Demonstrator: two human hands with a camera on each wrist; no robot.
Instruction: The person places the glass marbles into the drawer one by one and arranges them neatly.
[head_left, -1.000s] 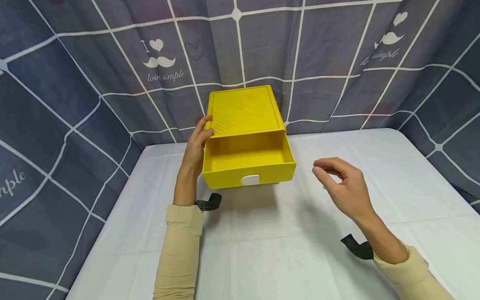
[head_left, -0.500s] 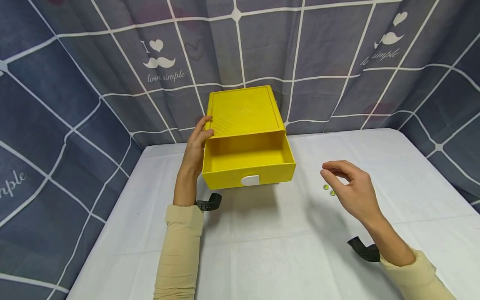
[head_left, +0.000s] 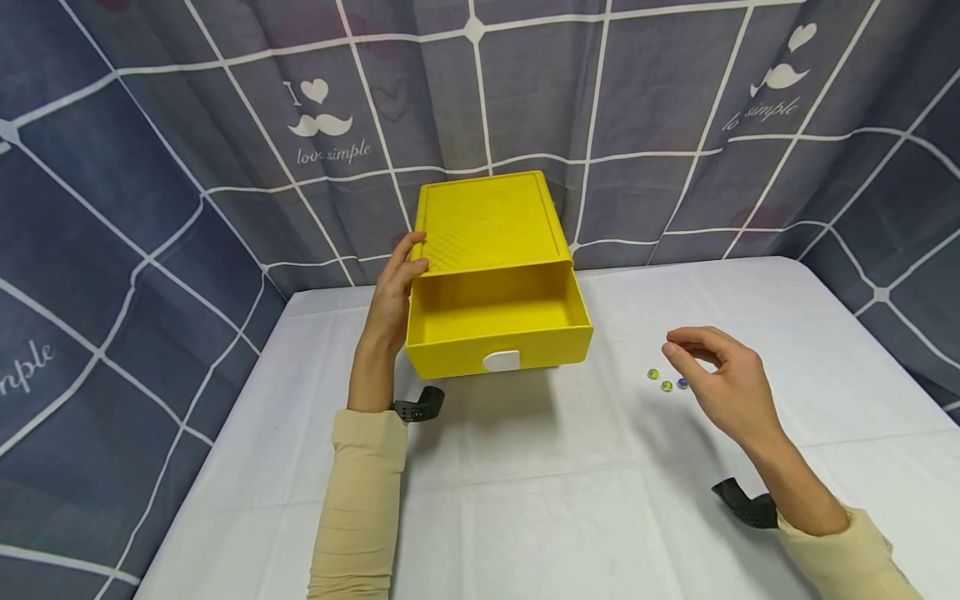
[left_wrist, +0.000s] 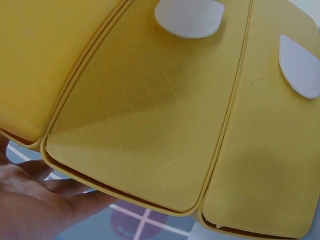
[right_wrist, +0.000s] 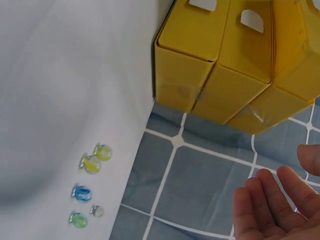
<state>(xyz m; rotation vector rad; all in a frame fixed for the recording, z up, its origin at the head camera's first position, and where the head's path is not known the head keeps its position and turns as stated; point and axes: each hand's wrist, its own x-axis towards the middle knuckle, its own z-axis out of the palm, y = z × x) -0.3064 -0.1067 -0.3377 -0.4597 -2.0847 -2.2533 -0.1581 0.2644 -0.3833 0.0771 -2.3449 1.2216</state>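
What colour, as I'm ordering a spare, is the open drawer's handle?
The handle is plain white; the head view shows it best.

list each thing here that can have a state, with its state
yellow cabinet, upright on the white table
top drawer, pulled open
middle drawer, pushed in
bottom drawer, pushed in
five marbles, loose on the table
left hand, against the cabinet's side
right hand, above the table, fingers bent

Back curtain point(head_left: 540, 92), above the desk's point(head_left: 510, 517) back left corner: "I", white heart point(head_left: 314, 90), white mustache point(head_left: 320, 125), "love simple"
Back curtain, above the back right corner: second heart point(head_left: 802, 36), second mustache point(head_left: 784, 77), "lo" and "simple" split at a fold
Left curtain point(head_left: 67, 250), beyond the left edge: "mple", cut off
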